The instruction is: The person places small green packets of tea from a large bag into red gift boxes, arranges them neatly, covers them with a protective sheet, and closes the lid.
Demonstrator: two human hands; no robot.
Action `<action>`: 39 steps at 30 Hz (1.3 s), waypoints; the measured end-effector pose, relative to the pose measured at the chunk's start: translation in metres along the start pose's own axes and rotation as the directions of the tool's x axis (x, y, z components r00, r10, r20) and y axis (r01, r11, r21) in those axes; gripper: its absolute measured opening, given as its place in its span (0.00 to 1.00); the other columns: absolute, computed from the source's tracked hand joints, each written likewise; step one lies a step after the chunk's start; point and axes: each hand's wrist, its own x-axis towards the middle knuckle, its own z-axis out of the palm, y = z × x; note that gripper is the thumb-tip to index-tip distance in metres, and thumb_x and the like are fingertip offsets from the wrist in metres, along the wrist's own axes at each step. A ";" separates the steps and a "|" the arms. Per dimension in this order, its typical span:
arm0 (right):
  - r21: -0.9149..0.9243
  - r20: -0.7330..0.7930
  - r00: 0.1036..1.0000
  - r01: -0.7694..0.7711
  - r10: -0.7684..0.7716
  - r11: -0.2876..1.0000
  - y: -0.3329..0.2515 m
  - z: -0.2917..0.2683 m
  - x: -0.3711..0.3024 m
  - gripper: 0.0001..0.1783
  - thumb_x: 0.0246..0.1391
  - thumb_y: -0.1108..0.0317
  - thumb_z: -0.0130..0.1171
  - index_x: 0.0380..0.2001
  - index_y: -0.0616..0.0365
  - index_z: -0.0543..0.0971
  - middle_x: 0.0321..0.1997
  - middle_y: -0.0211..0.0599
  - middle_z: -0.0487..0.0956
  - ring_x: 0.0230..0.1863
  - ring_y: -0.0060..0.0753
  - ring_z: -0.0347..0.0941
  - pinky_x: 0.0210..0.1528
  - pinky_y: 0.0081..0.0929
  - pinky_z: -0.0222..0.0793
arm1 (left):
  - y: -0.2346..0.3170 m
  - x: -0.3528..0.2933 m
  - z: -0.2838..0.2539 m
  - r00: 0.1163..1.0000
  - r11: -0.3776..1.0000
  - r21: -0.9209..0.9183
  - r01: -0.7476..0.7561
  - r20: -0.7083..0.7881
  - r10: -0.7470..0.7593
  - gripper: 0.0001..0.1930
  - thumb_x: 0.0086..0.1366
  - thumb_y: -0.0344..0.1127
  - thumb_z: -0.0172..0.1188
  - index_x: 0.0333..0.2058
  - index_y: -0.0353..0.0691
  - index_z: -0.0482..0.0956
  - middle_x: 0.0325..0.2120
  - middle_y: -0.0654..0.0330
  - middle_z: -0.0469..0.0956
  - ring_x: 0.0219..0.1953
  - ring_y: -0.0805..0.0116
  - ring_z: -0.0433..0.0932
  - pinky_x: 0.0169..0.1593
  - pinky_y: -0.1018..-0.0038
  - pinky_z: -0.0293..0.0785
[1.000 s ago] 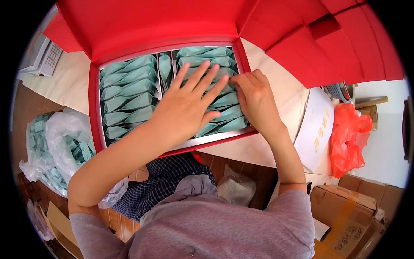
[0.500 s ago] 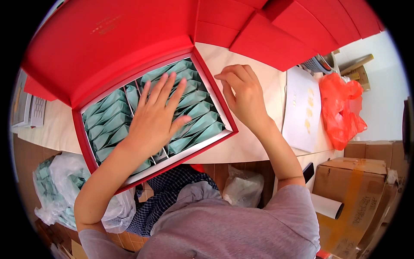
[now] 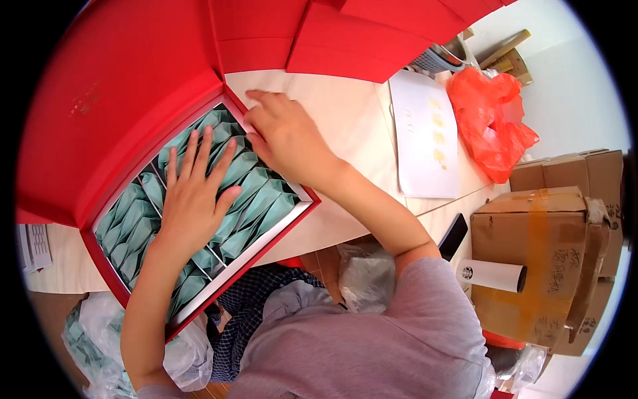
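A red box stands on the table in front of me, its red lid raised at the back left. Inside, thin dividers separate rows of pale green packets, leaning on one another. My left hand lies flat over the packets near the middle divider, fingers spread, holding nothing. Over the box's far right rim, my right hand has loosely bent fingers set apart. Its thumb side is beside the packets, and I see nothing held in it.
Red boxes line the table's back. To the right are a white printed sheet, red plastic bag, dark phone, white tumbler and cardboard carton. A clear bag with green packets sits lower left.
My right hand has come left to the box's rim, and its fingers have shifted. My left hand stays on the packets. The whole view has turned, so the box appears farther left.
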 end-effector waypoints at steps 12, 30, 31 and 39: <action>-0.656 -0.387 0.535 -0.732 0.751 0.183 0.108 -0.076 -0.181 0.38 0.51 0.50 0.59 0.54 0.72 0.66 0.59 0.69 0.63 0.60 0.64 0.62 0.59 0.47 0.61 | 0.000 0.002 0.002 1.000 1.000 -0.006 0.000 0.008 0.000 0.31 0.67 0.50 0.46 0.66 0.49 0.55 0.68 0.50 0.44 0.69 0.52 0.42 0.68 0.51 0.33; -0.802 -0.305 0.615 -0.577 0.727 0.152 0.115 -0.074 -0.182 0.22 0.57 0.61 0.53 0.40 0.75 0.71 0.40 0.56 0.73 0.43 0.52 0.74 0.37 0.37 0.76 | -0.002 -0.001 0.004 0.999 0.999 -0.029 -0.019 -0.046 0.017 0.31 0.66 0.49 0.48 0.66 0.51 0.54 0.67 0.50 0.45 0.69 0.52 0.43 0.68 0.51 0.34; -0.810 -0.294 0.606 -0.569 0.739 0.144 0.115 -0.074 -0.181 0.23 0.57 0.60 0.53 0.41 0.76 0.71 0.41 0.57 0.73 0.43 0.52 0.74 0.39 0.37 0.76 | -0.003 -0.001 0.003 0.999 0.999 -0.029 -0.018 -0.047 0.017 0.31 0.66 0.49 0.48 0.66 0.51 0.54 0.67 0.50 0.45 0.69 0.52 0.43 0.68 0.51 0.34; -0.700 -0.529 0.554 -0.713 0.643 0.038 0.149 -0.143 -0.205 0.18 0.57 0.54 0.51 0.34 0.59 0.78 0.38 0.46 0.78 0.39 0.47 0.75 0.38 0.43 0.72 | -0.002 0.000 0.004 1.000 0.999 -0.033 -0.010 -0.027 0.009 0.31 0.67 0.49 0.47 0.66 0.50 0.54 0.67 0.51 0.46 0.69 0.52 0.44 0.68 0.51 0.35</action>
